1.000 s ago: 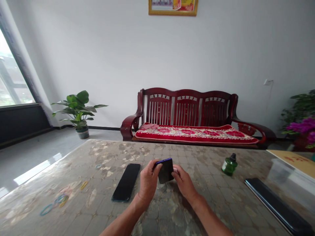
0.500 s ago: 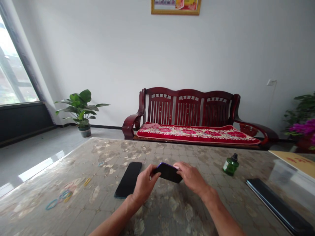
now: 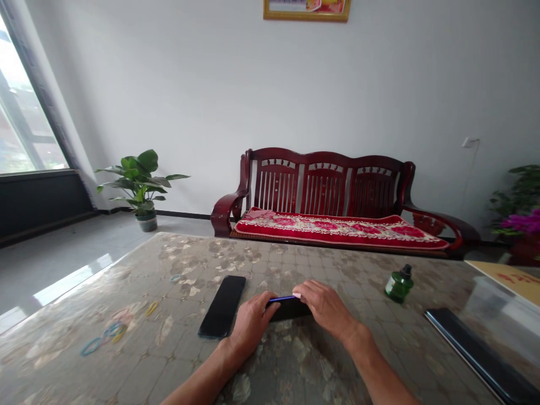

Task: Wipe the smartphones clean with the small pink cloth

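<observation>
My left hand [image 3: 251,324] and my right hand [image 3: 324,305] both grip a dark phone with a blue edge [image 3: 286,307], held nearly flat and low over the patterned table [image 3: 295,360]. My left fingers pinch its left end; my right fingers curl over its right end. A second black phone [image 3: 223,305] lies face up on the table just left of my left hand.
Several coloured rubber bands [image 3: 105,332] are scattered at the table's left. A small green bottle [image 3: 397,284] stands at the right, and a long black flat object [image 3: 476,354] lies near the right edge. A red wooden bench [image 3: 333,208] stands beyond the table.
The phone in my hands has tipped from upright to nearly flat and come down toward the table. The camera has shifted slightly.
</observation>
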Demonstrator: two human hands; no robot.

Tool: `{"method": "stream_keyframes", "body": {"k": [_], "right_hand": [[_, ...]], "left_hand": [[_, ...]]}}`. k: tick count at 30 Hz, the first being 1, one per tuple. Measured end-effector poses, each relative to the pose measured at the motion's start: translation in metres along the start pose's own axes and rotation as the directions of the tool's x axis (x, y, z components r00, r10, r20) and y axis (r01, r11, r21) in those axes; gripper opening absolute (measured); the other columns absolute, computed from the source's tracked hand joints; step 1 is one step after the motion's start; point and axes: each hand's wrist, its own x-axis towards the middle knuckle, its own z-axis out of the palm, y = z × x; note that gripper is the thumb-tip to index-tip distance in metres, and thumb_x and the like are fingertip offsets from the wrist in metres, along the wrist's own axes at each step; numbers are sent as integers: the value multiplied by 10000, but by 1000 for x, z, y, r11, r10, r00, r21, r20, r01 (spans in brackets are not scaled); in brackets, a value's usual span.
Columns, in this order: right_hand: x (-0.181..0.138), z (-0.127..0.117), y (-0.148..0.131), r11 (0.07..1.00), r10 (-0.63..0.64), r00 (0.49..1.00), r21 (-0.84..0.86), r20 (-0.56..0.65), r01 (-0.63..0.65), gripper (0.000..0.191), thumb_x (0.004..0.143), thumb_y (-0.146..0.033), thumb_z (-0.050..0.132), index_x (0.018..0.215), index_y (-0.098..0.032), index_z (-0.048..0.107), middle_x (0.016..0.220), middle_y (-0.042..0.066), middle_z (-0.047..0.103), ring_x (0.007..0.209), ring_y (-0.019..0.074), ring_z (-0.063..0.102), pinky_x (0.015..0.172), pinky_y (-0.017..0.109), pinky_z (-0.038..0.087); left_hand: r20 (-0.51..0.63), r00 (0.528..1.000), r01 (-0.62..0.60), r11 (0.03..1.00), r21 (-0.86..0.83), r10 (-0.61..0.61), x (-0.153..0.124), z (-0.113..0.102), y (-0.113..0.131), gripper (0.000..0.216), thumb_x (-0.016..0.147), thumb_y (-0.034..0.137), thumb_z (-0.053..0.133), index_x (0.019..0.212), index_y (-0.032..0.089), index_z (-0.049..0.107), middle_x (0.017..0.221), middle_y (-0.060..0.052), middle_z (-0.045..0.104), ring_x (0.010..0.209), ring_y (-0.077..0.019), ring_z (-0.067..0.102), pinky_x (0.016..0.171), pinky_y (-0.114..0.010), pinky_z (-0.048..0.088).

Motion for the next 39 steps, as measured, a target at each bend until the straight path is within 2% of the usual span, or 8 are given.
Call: {"method": "stream_keyframes", "body": {"k": [5,8,11,16,22,27,31,39], "right_hand": [[-3,3,-3,1000,25,1000,1,-10,-25,197,992,-186,443,1010,-260,625,870,8,667,848,185,598,756,300,450],[-4,3,-5,998,67,996,-13,-61,-68,178,987,-192,464,995,-255,630,926,17,668,888,197,578,782,320,445],[-7,0,-3,984,108,984,-128,-139,-125,164,976,-208,491,976,-252,648,965,38,652,902,217,550,772,340,427],[-15,-2,5,946,127,965,-263,-228,-187,227,985,-191,453,1060,-230,663,840,51,636,812,224,531,718,344,410],[-27,5,9,963,105,941,-202,-321,-176,254,991,-167,432,1101,-211,657,882,44,697,838,204,596,774,329,439],[-27,7,0,980,53,897,-151,-439,-132,269,991,-169,428,1045,-227,686,1025,43,725,1019,192,613,900,328,437],[-28,12,-9,977,23,902,-181,-431,-112,276,993,-165,432,1084,-226,685,1072,43,724,1036,196,610,904,340,428],[-20,22,-16,980,52,920,-156,-390,-121,289,993,-150,431,1138,-224,670,1097,44,718,996,201,614,873,343,426]], "left_hand": [[-53,998,-27,999,18,28,-3,-3,1,160,911,325,537,950,265,681,838,-5,722,796,-179,682,723,-233,479],[-60,998,-30,999,39,32,-5,-4,0,160,912,326,541,945,261,683,831,-5,724,757,-174,680,706,-234,478],[-62,998,-27,999,46,30,-5,-4,-1,160,922,332,538,958,264,679,840,3,728,751,-171,681,704,-235,474],[-88,996,-19,997,80,26,-5,-2,-5,148,927,331,543,960,267,671,837,10,722,784,-179,685,712,-240,469],[-71,997,-22,993,112,30,-6,-2,-3,131,929,318,546,967,262,658,851,9,725,814,-182,691,723,-236,471],[-58,998,-25,992,125,32,-5,0,-3,126,935,304,546,979,257,654,868,11,730,824,-180,693,732,-233,472],[-64,998,-19,993,119,27,-4,4,-5,126,942,300,546,987,250,652,873,12,730,827,-179,694,731,-233,470],[-36,999,7,996,94,-4,-3,5,-5,136,947,298,542,1003,251,656,861,15,732,804,-167,695,706,-223,458]]}}
